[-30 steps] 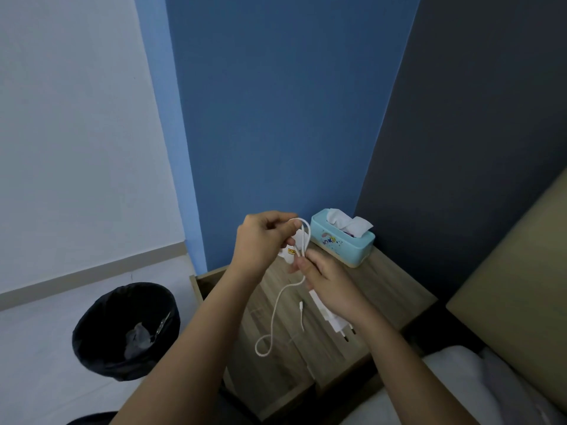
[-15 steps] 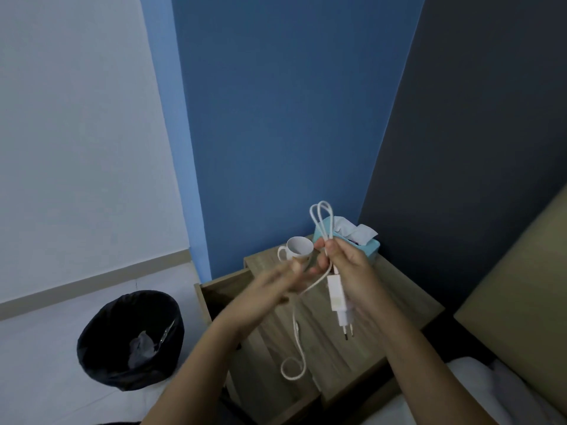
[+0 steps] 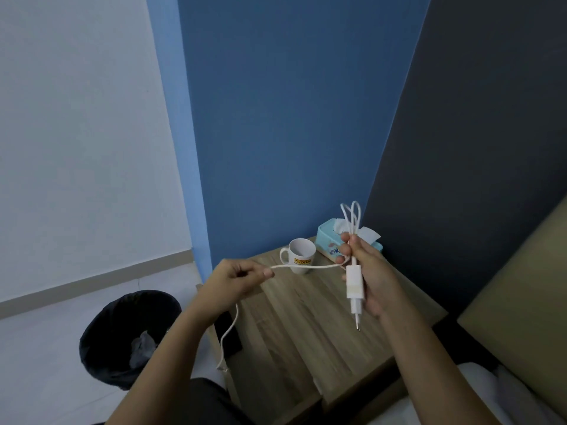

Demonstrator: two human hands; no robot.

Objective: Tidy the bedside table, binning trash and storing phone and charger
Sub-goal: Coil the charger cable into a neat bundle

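My right hand [image 3: 366, 271] holds the white charger [image 3: 355, 286] upright above the wooden bedside table [image 3: 313, 326], plug pins pointing down, with cable loops sticking up above my fingers. My left hand [image 3: 236, 280] pinches the white cable [image 3: 306, 266] and holds it stretched level to the left. The cable's loose end hangs down below that hand. A dark phone [image 3: 228, 334] lies partly hidden under my left forearm, at the table's left side.
A white mug [image 3: 299, 256] and a turquoise tissue box [image 3: 329, 240] stand at the back of the table. A black-lined bin [image 3: 122, 335] with crumpled trash sits on the floor to the left. A bed and headboard [image 3: 521, 302] are at the right.
My left hand has moved left, drawing the cable out taut from my right hand. The right hand has lifted the charger upright with loops above it. The view has shifted, uncovering the mug.
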